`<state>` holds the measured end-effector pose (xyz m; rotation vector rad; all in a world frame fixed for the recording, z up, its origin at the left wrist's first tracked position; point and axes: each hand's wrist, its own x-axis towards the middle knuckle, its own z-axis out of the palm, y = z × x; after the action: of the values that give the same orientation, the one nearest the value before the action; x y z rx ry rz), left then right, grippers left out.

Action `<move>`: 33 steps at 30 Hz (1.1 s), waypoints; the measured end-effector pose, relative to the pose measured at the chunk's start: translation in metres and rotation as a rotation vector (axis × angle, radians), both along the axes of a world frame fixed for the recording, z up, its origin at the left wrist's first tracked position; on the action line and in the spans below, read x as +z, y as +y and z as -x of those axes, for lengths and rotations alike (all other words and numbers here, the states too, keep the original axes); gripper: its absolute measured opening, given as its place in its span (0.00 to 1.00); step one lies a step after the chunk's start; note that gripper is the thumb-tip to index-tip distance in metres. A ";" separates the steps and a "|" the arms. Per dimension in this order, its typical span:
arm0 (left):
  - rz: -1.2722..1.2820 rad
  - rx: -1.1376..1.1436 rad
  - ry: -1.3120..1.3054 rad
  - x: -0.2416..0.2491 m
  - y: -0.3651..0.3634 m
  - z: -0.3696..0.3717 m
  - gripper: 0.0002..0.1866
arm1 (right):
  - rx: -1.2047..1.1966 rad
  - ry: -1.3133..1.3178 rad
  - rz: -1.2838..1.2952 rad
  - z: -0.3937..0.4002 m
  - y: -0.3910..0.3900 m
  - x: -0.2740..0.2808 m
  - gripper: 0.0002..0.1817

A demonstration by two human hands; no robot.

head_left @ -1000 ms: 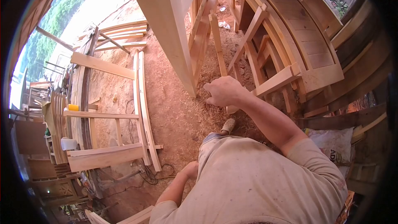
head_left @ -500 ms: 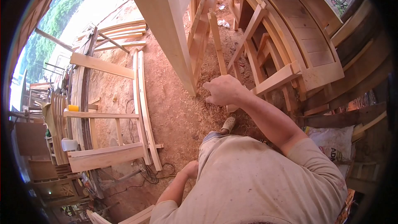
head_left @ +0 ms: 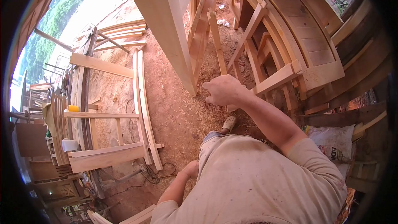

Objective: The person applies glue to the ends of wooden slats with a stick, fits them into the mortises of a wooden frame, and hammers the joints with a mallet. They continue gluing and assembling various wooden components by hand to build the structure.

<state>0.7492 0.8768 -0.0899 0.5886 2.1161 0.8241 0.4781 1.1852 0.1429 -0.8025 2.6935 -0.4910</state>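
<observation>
My right hand [head_left: 224, 90] is closed around the lower end of a narrow wooden rail [head_left: 216, 37] that runs up and away from me over the sawdust floor. The rail belongs to a pale, unfinished chair frame [head_left: 286, 58] lying on its side to the right. A wide upright plank [head_left: 166, 29] stands just left of the hand. Low against my hip rests my left hand [head_left: 191, 169]. Its fingers are hidden by my beige shirt [head_left: 257, 182]. My sandalled foot [head_left: 228, 124] shows under the right hand.
A second unfinished frame with curved rails [head_left: 141, 103] lies on the red dirt at left. A workbench [head_left: 62, 120] with a yellow cup [head_left: 73, 108] stands at the far left. Black cable [head_left: 155, 176] trails on the ground. Dark boards and a printed sack [head_left: 333, 145] are at right.
</observation>
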 end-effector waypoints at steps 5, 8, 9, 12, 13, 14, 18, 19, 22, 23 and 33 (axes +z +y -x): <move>-0.031 0.019 0.016 0.005 0.001 -0.003 0.14 | -0.011 0.011 0.020 -0.002 0.001 -0.001 0.20; 0.001 -0.033 0.020 0.016 0.007 0.003 0.15 | 0.000 0.012 0.023 -0.001 0.002 0.000 0.20; 0.028 -0.086 0.033 0.018 0.008 0.004 0.15 | 0.031 0.016 0.009 0.000 0.002 0.002 0.20; 0.130 -0.195 0.045 0.029 0.014 0.010 0.16 | 0.009 0.022 0.002 -0.003 0.002 0.003 0.21; 0.119 -0.164 0.045 0.031 0.015 0.010 0.16 | 0.003 0.041 0.013 -0.003 0.003 0.002 0.22; 0.091 -0.137 0.062 0.033 0.017 0.009 0.15 | -0.007 0.060 0.024 -0.004 0.004 0.002 0.22; 0.081 -0.111 0.067 0.046 0.023 0.013 0.14 | -0.011 0.055 0.039 -0.004 0.009 0.000 0.23; 0.092 -0.130 0.079 0.042 0.021 0.011 0.14 | -0.028 0.090 0.076 -0.003 0.011 -0.007 0.23; 0.137 -0.173 0.073 0.031 0.019 0.008 0.19 | -0.104 0.064 0.120 -0.002 0.012 -0.001 0.22; 0.130 -0.154 0.070 0.025 0.018 0.004 0.20 | -0.181 0.000 0.140 -0.003 0.012 0.002 0.22; 0.117 -0.129 0.069 0.021 0.019 0.003 0.21 | -0.148 0.048 0.086 -0.005 0.018 0.002 0.20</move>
<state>0.7457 0.8954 -0.0693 0.6919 2.1474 0.6125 0.4826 1.2028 0.1447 -0.6472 2.8065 -0.6327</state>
